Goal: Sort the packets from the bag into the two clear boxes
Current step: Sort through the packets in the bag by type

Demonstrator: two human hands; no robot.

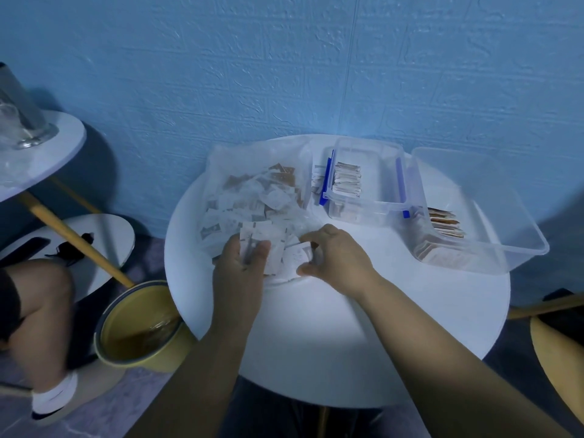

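A clear plastic bag (252, 191) full of white and brown packets lies on the left half of the round white table (395, 327). At the bag's near mouth my left hand (243, 263) grips a small stack of white packets (268, 245), thumb on top. My right hand (338, 254) pinches a white packet (298, 257) just right of that stack. A clear box with blue clips (369, 184) holds a row of packets standing on edge. A larger clear box (480, 216) at the right holds brown-edged packets in its left end.
A yellow bucket (139, 330) stands on the floor left of the table. A second white table (41, 147) with a glass is at far left, with another person's knee (41, 295) and foot below it. A blue wall runs right behind the table.
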